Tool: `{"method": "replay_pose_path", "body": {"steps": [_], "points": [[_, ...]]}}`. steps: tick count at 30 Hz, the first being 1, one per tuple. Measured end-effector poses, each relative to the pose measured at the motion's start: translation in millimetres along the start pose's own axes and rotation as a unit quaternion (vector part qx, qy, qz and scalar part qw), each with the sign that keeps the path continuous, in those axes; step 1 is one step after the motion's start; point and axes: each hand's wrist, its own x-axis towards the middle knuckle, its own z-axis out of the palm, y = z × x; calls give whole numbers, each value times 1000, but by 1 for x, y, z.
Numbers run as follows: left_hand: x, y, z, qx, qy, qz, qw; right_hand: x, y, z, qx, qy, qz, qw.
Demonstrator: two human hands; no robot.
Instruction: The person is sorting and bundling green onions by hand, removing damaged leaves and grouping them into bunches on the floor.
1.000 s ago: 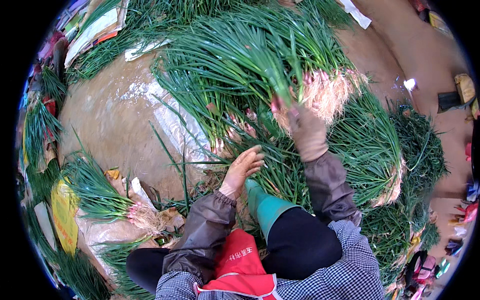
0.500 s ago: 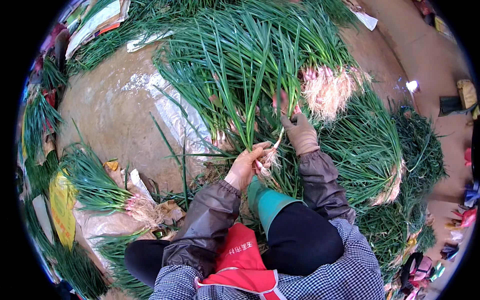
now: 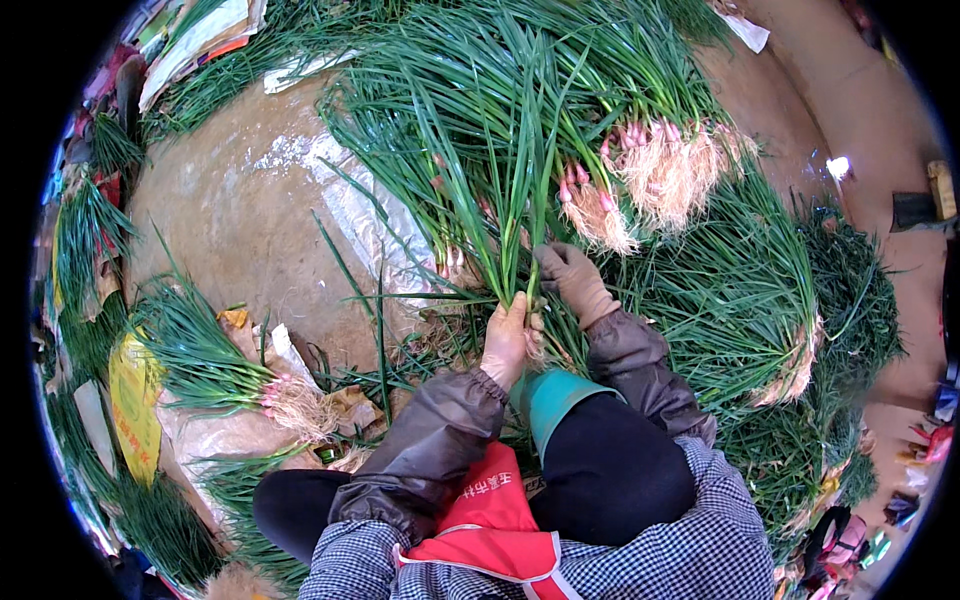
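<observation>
My left hand [image 3: 506,338] is closed around the lower stalks of a small bunch of spring onions [image 3: 508,225]. The long green leaves fan up and away from me, and the pale roots show partly below the fingers. Close by on the right, my right hand [image 3: 580,282], in a brownish glove, has its fingers curled against an outer stalk of that bunch. The fingertips are partly hidden. Beyond my hands lies a large heap of spring onions [image 3: 440,120]. To its right, pink bulbs with straw-coloured roots [image 3: 672,175] are lined up, and a smaller root cluster [image 3: 600,215] lies nearer.
More spring onions [image 3: 720,300] are piled on the right. A bundle [image 3: 215,360] lies at left on brown paper, beside a yellow sack [image 3: 135,410]. A whitish sheet [image 3: 375,215] lies on the wet floor [image 3: 220,220]. My teal boot [image 3: 550,400] stands just below my hands.
The single spring onion in my right hand has come against the bunch in my left. My left hand has turned more upright, and the right has moved slightly down and left.
</observation>
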Motion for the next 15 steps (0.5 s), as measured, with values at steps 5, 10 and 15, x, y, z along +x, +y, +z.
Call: {"method": "replay_pose_path", "body": {"steps": [5, 10, 15], "points": [[-7, -6, 3, 47, 15, -21, 999, 6, 12, 2, 6, -28, -50, 998], [-8, -9, 4, 36, 82, -11, 996, -17, 7, 9, -266, 168, -114, 942], [-8, -8, 5, 8, 93, -12, 996, -13, 10, 12, -346, 159, -164, 910]]}}
